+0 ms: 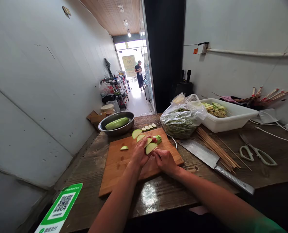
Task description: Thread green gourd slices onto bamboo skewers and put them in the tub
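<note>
My left hand [141, 151] is closed around pale green zucchini slices [151, 148], held over the wooden cutting board [119, 161]. More half-round slices [136, 133] line up just beyond its fingers. Close beside the nearest slice, my right hand [165, 160] pinches what seems to be a thin bamboo skewer, mostly hidden by the fingers. A cut zucchini piece [158, 139] lies on the board behind my hands. One loose slice [124, 148] rests at the board's left, and a row of small slices [149, 127] sits past its far edge.
A metal bowl [102, 127] holds a whole zucchini [117, 123]. Rightward are a cleaver [202, 153], bamboo skewers [218, 149], scissors [257, 152], a plastic bag of greens [180, 121] and a white tray [231, 119] of skewered pieces. A payment-code card [61, 207] stands front left. A person [139, 72] stands near the doorway.
</note>
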Available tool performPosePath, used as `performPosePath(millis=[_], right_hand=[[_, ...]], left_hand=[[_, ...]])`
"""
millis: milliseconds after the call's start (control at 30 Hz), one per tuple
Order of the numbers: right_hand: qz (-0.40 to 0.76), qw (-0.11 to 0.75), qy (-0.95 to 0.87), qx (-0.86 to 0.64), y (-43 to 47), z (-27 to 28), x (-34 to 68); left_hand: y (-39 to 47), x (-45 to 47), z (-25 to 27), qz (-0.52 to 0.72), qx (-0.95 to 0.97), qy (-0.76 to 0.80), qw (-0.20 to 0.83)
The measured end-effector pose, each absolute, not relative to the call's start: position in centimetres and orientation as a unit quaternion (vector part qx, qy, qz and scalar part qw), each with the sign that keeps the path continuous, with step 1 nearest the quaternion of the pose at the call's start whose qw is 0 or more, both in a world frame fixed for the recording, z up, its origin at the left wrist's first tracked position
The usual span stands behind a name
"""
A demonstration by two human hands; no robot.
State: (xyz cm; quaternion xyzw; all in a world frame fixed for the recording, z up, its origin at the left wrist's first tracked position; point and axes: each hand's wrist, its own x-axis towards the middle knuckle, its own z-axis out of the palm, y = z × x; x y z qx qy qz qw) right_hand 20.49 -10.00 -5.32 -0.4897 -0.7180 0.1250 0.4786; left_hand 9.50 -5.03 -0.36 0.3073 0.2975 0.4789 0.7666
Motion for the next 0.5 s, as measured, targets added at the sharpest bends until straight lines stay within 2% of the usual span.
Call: performPosePath(millis=[500], right_hand=[[0.101,0.457,-0.742,-0.480,-10.1,-5.5,20.5]], left_hand=[[-3.3,8.1,0.0,0.567,0.260,0.310,0.718]])
